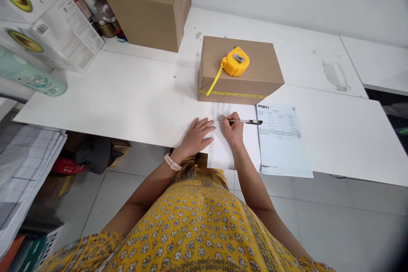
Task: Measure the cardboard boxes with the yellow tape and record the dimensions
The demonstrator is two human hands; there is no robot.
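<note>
My right hand [232,129] is closed round a pen [247,122], its tip resting on a printed sheet [247,144] at the white table's near edge. My left hand [197,136] lies flat with fingers spread on the sheet's left margin, a pink watch on its wrist. A second printed form [282,140] lies beside the sheet to the right. Just beyond the papers stands a brown cardboard box [255,76], with a yellow tape measure [236,61] on top, its tape hanging over the front edge.
Larger cardboard boxes [153,8] are stacked at the back left. White boxes with avocado pictures [41,17] and a green cylinder [32,76] stand on the left. The white table [111,97] runs left to right; a grey tiled floor lies below.
</note>
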